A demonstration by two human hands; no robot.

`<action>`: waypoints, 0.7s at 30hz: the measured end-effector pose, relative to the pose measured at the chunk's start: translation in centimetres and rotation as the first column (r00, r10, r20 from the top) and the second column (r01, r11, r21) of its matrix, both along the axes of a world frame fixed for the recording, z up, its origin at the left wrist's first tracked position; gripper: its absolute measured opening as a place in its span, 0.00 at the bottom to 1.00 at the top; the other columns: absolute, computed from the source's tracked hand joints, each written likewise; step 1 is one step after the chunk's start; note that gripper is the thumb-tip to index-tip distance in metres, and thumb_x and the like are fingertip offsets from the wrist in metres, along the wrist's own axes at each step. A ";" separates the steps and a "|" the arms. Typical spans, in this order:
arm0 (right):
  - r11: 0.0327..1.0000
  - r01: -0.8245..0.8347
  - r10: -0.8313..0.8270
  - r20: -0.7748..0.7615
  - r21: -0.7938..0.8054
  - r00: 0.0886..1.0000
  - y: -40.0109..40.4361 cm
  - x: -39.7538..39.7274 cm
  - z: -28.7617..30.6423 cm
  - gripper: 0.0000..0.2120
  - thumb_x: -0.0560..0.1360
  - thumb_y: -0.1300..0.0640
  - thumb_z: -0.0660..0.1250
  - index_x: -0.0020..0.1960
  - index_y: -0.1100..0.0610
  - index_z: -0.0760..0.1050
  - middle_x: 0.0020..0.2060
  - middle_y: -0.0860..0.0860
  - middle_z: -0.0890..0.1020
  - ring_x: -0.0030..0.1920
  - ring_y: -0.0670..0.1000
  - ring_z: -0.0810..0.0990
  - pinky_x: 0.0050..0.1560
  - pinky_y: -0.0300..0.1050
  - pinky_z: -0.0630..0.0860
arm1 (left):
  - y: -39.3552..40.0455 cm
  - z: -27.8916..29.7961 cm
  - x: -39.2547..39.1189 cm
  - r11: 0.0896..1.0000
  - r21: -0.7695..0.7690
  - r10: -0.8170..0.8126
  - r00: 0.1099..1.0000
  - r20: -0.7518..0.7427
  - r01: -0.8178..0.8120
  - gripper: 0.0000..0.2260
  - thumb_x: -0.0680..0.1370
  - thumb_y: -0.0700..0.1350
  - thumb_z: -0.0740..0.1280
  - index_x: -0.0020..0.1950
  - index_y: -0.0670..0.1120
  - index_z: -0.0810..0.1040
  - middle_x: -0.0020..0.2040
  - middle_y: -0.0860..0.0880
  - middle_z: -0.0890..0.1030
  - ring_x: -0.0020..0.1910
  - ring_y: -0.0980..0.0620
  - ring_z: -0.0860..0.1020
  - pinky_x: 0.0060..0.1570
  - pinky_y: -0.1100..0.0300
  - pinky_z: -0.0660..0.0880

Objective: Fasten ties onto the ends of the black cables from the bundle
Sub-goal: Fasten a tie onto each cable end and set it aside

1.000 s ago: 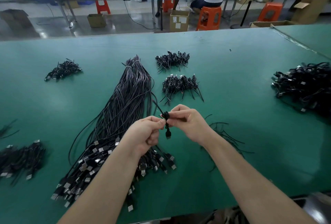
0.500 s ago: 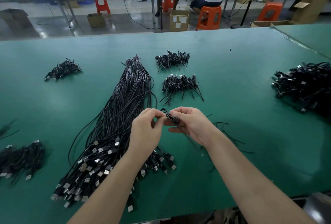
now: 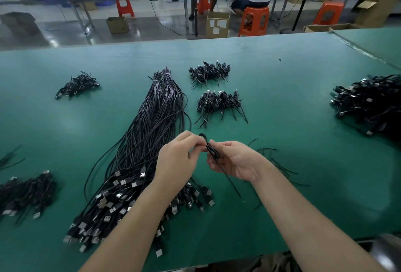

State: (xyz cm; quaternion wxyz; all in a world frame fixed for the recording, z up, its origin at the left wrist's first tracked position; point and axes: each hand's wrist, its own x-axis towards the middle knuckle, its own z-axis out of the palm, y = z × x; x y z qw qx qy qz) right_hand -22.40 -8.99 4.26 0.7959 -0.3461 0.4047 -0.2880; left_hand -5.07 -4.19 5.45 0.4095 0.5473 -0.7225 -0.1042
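A big bundle of long black cables (image 3: 149, 137) lies on the green table (image 3: 293, 106), its USB plugs fanned out near the front edge. Above the table, both hands meet over a small coiled black cable (image 3: 211, 150). My left hand (image 3: 178, 158) pinches the coil's upper loop. My right hand (image 3: 234, 161) grips its lower part, and a thin black tie tail (image 3: 233, 187) hangs down from that hand. The coil's middle is partly hidden by my fingers.
Small heaps of coiled cables (image 3: 209, 73) (image 3: 219, 103) lie behind my hands, another heap (image 3: 76, 86) at the far left. A large pile (image 3: 371, 102) sits at the right, a plug pile (image 3: 23, 193) at the left edge. Loose ties (image 3: 280, 163) lie beside my right wrist.
The coiled cable has turned from hanging between my fingertips to lying slanted across my right hand. A plug that dangled below the coil is no longer seen; a thin tail now hangs instead.
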 end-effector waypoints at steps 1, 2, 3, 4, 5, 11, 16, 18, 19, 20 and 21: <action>1.000 -0.025 0.025 -0.021 -0.003 0.999 0.0 0.0 -0.1 0.12 0.71 0.52 0.73 0.45 0.61 0.85 0.35 0.56 0.82 0.35 0.51 0.81 0.37 0.42 0.81 | -0.1 -0.1 0.0 1.000 0.007 0.007 1.000 0.000 -0.007 0.03 0.78 0.39 0.72 0.48 0.47 0.84 0.44 0.58 0.80 0.39 0.54 0.79 0.42 0.52 0.78; 0.999 -0.039 0.039 -0.043 -0.018 0.998 0.1 -0.1 -0.1 0.11 0.72 0.52 0.73 0.45 0.60 0.86 0.35 0.55 0.81 0.35 0.50 0.81 0.37 0.42 0.81 | -0.1 -0.2 0.1 1.000 0.020 0.016 1.000 -0.006 -0.016 0.03 0.78 0.39 0.72 0.48 0.46 0.84 0.44 0.58 0.80 0.40 0.54 0.80 0.43 0.51 0.79; 0.998 -0.043 0.041 -0.059 -0.039 0.997 0.1 -0.1 0.0 0.10 0.71 0.52 0.73 0.45 0.59 0.87 0.35 0.53 0.81 0.35 0.49 0.80 0.37 0.41 0.80 | -0.1 -0.3 0.1 0.999 0.036 0.026 1.000 -0.012 -0.026 0.03 0.78 0.40 0.72 0.48 0.46 0.84 0.44 0.57 0.80 0.40 0.54 0.80 0.44 0.51 0.79; 0.997 -0.041 0.036 -0.075 -0.065 0.997 0.0 0.0 0.0 0.10 0.72 0.53 0.73 0.45 0.59 0.86 0.36 0.52 0.82 0.36 0.48 0.80 0.38 0.41 0.80 | -0.2 -0.4 0.1 0.998 0.053 0.036 0.999 -0.016 -0.035 0.02 0.78 0.40 0.72 0.47 0.47 0.84 0.43 0.57 0.80 0.41 0.54 0.79 0.44 0.50 0.79; 0.995 -0.035 0.026 -0.095 -0.096 0.995 -0.1 0.0 0.1 0.09 0.73 0.53 0.73 0.47 0.59 0.86 0.36 0.51 0.82 0.36 0.48 0.80 0.39 0.41 0.81 | -0.3 -0.5 0.2 0.996 0.071 0.046 0.999 -0.016 -0.045 0.02 0.77 0.40 0.73 0.47 0.47 0.84 0.43 0.57 0.80 0.41 0.54 0.79 0.44 0.50 0.78; 0.893 -0.064 -0.085 -0.307 -0.445 0.948 -0.1 0.3 0.6 0.07 0.78 0.59 0.71 0.53 0.60 0.85 0.37 0.50 0.84 0.37 0.44 0.78 0.40 0.37 0.76 | -0.8 -0.9 0.2 0.936 0.336 0.197 0.945 -0.262 -0.102 0.05 0.77 0.43 0.73 0.43 0.51 0.84 0.36 0.58 0.82 0.38 0.61 0.79 0.40 0.66 0.74; 0.752 -0.089 -0.225 -0.381 -0.653 0.897 0.3 1.0 0.6 0.09 0.79 0.60 0.70 0.57 0.60 0.84 0.39 0.45 0.79 0.37 0.38 0.75 0.44 0.32 0.71 | -0.8 -1.1 -0.4 0.762 0.634 0.430 0.632 -0.645 0.129 0.04 0.79 0.42 0.71 0.45 0.43 0.82 0.25 0.53 0.71 0.24 0.56 0.66 0.25 0.65 0.66; 0.718 -0.094 -0.247 -0.378 -0.690 0.892 0.7 1.1 0.4 0.10 0.79 0.62 0.70 0.59 0.62 0.83 0.40 0.47 0.77 0.37 0.38 0.73 0.45 0.33 0.71 | -0.9 -1.0 -0.3 0.699 0.664 0.468 0.533 -0.705 0.266 0.06 0.80 0.42 0.70 0.44 0.42 0.80 0.25 0.51 0.68 0.24 0.55 0.64 0.23 0.64 0.64; 0.693 -0.104 -0.262 -0.383 -0.713 0.886 0.8 1.2 0.3 0.11 0.79 0.63 0.70 0.59 0.63 0.82 0.41 0.46 0.77 0.38 0.38 0.73 0.46 0.33 0.71 | -1.0 -1.0 -0.2 0.672 0.673 0.479 0.511 -0.714 0.309 0.06 0.80 0.41 0.69 0.44 0.42 0.79 0.26 0.51 0.68 0.24 0.55 0.63 0.23 0.64 0.64; 0.662 -0.119 -0.277 -0.389 -0.740 0.879 0.9 1.2 0.3 0.11 0.78 0.64 0.70 0.60 0.63 0.82 0.41 0.46 0.77 0.39 0.38 0.73 0.47 0.34 0.71 | -1.1 -0.9 -0.2 0.648 0.678 0.491 0.489 -0.721 0.348 0.06 0.81 0.41 0.68 0.44 0.42 0.78 0.27 0.52 0.69 0.23 0.56 0.63 0.23 0.64 0.63; 0.633 -0.131 -0.289 -0.390 -0.763 0.874 1.0 1.2 0.2 0.11 0.78 0.64 0.70 0.59 0.63 0.82 0.42 0.46 0.77 0.40 0.39 0.73 0.48 0.34 0.71 | -1.2 -0.9 -0.1 0.625 0.679 0.502 0.467 -0.728 0.386 0.06 0.81 0.40 0.67 0.44 0.43 0.78 0.28 0.52 0.70 0.23 0.56 0.63 0.22 0.64 0.63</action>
